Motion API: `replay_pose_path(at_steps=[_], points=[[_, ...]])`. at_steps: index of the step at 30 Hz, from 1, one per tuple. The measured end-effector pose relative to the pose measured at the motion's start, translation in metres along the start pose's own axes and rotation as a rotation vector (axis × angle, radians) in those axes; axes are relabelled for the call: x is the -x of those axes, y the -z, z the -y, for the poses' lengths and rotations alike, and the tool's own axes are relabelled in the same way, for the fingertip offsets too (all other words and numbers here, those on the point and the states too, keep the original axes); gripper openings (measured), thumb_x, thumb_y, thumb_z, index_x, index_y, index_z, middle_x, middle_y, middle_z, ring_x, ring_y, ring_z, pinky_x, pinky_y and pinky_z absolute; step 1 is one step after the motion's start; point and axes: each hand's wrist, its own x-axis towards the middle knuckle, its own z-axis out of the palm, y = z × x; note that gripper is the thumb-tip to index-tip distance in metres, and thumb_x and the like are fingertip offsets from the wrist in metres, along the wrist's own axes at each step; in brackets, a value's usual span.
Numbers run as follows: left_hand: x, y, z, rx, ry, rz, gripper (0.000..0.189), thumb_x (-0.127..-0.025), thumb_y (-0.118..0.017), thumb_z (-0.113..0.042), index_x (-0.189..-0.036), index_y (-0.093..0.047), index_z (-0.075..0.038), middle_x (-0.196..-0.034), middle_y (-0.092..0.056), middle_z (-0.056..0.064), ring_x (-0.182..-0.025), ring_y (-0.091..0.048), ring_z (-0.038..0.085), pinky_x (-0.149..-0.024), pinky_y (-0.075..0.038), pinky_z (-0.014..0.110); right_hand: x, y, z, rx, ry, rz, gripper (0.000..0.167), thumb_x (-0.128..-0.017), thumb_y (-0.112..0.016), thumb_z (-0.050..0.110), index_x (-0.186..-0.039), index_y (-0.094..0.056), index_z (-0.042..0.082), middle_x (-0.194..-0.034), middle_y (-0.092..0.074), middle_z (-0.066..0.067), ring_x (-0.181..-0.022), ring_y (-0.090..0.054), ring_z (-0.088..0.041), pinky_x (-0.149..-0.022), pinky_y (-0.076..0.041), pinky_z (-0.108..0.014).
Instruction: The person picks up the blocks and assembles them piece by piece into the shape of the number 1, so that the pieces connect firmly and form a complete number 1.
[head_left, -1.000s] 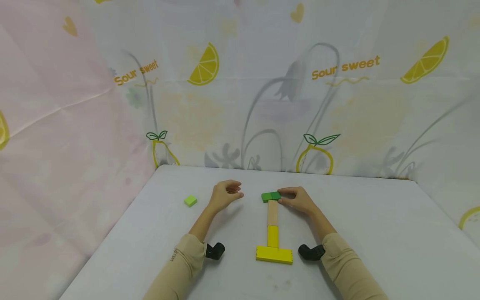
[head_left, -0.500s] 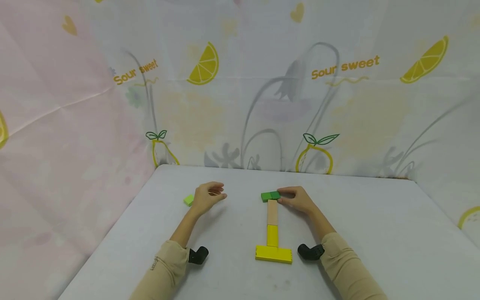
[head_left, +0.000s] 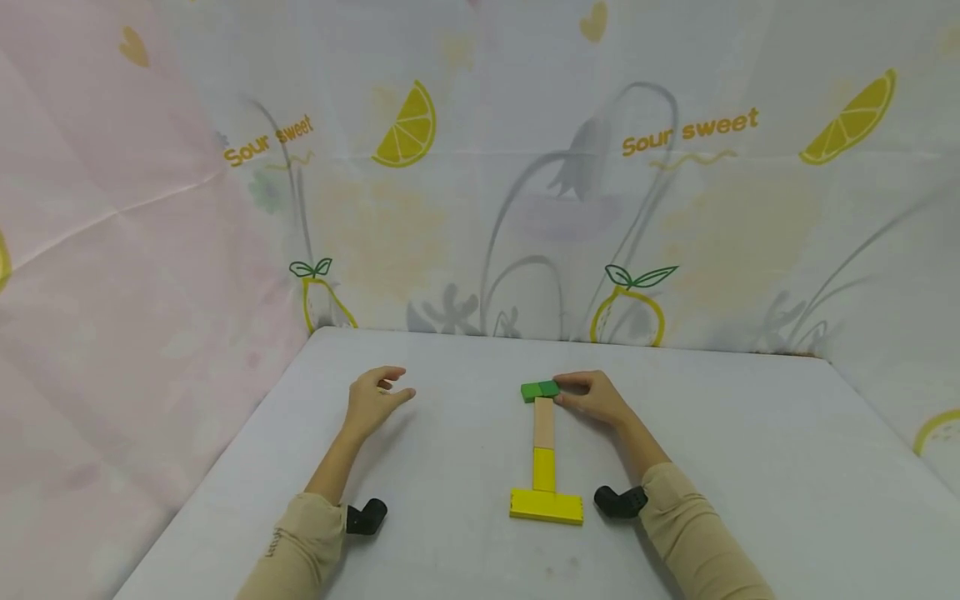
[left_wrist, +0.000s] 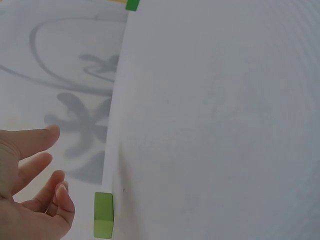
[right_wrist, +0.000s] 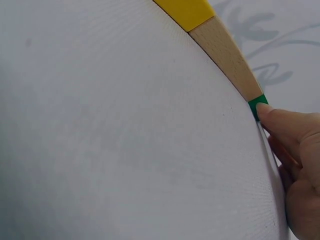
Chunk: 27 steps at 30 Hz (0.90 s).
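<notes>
With thumb and fingers my right hand (head_left: 596, 398) pinches the right end of a dark green block (head_left: 549, 388), which lies against a lighter green block (head_left: 531, 392). The right wrist view shows the thumb on the dark green block (right_wrist: 257, 106), at the end of a bare wooden block (right_wrist: 227, 57). My left hand (head_left: 371, 402) is over the left of the table, fingers loosely bent and holding nothing. In the left wrist view a light green block (left_wrist: 104, 215) stands beside those fingers; the left hand hides it in the head view.
Below the greens, the wooden block (head_left: 543, 423) runs down to a yellow block (head_left: 543, 469), then a wide yellow block (head_left: 546, 507) set crosswise. All lie flat on the white table (head_left: 450, 533). A printed cloth (head_left: 480, 208) hangs behind the table's far edge.
My left hand has moved left, away from the row of blocks, and now covers the loose light green block in the head view. The right hand has stayed on the dark green block.
</notes>
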Motion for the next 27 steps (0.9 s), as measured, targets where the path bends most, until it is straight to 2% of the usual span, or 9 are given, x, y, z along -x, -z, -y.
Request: replay_pose_path(at_steps=[5,11,14,15,18,24,27], points=[[0.001,0.007,0.007,-0.053,0.053,-0.008,0.038,-0.078,-0.073,-0.008,-0.11,-0.063,0.008,-0.108,-0.062,0.028,-0.095,-0.057,0.038,-0.082,-0.046,0.045,-0.002,-0.001,-0.007,-0.005,0.003,-0.004,0.035,-0.083,-0.065,-0.004,-0.113,-0.057,-0.019,-0.116,-0.057,-0.034,-0.115,-0.049,-0.047,-0.099,-0.034,-0.057],[0.004,0.013,0.016,-0.091,0.109,0.024,0.044,-0.077,-0.073,-0.011,-0.115,-0.06,0.009,-0.115,-0.057,0.032,-0.102,-0.054,0.043,-0.087,-0.042,0.05,-0.009,-0.004,-0.039,0.002,0.014,-0.012,0.037,-0.084,-0.068,0.008,-0.114,-0.06,-0.012,-0.117,-0.06,-0.027,-0.116,-0.051,-0.042,-0.1,-0.034,-0.055],[0.004,0.014,0.019,-0.097,0.127,0.027,0.046,-0.076,-0.073,-0.01,-0.115,-0.059,0.01,-0.114,-0.057,0.033,-0.104,-0.052,0.044,-0.088,-0.04,0.051,-0.01,-0.004,-0.047,-0.014,0.062,-0.019,0.039,-0.083,-0.07,0.018,-0.113,-0.064,-0.007,-0.114,-0.064,-0.022,-0.113,-0.054,-0.038,-0.098,-0.037,-0.053],[0.005,0.014,0.02,-0.102,0.128,0.023,0.046,-0.076,-0.072,-0.009,-0.115,-0.059,0.011,-0.113,-0.057,0.033,-0.104,-0.052,0.045,-0.089,-0.04,0.052,-0.009,-0.004,-0.049,-0.024,0.095,-0.027,0.039,-0.083,-0.071,0.02,-0.112,-0.066,-0.004,-0.113,-0.065,-0.019,-0.112,-0.056,-0.034,-0.097,-0.039,-0.049],[0.005,0.015,0.022,-0.109,0.146,0.01,0.046,-0.075,-0.072,-0.008,-0.115,-0.059,0.011,-0.111,-0.057,0.034,-0.106,-0.05,0.046,-0.09,-0.038,0.053,-0.008,-0.004,-0.049,-0.039,0.125,-0.034,0.04,-0.082,-0.071,0.025,-0.111,-0.067,-0.002,-0.111,-0.067,-0.016,-0.109,-0.058,-0.031,-0.096,-0.041,-0.047],[0.007,0.017,0.025,-0.119,0.211,0.011,0.047,-0.078,-0.07,-0.009,-0.118,-0.055,0.013,-0.116,-0.052,0.036,-0.111,-0.046,0.048,-0.093,-0.036,0.055,-0.01,-0.005,-0.047,-0.021,0.016,-0.021,0.038,-0.082,-0.07,0.012,-0.114,-0.063,-0.009,-0.116,-0.062,-0.024,-0.115,-0.052,-0.04,-0.1,-0.035,-0.053],[0.008,0.017,0.027,-0.13,0.209,0.009,0.047,-0.078,-0.07,-0.008,-0.117,-0.055,0.014,-0.114,-0.053,0.036,-0.107,-0.048,0.046,-0.09,-0.038,0.054,-0.009,-0.006,-0.041,-0.01,-0.006,-0.02,0.037,-0.083,-0.069,0.004,-0.114,-0.06,-0.013,-0.117,-0.06,-0.027,-0.116,-0.051,-0.042,-0.101,-0.034,-0.054]])
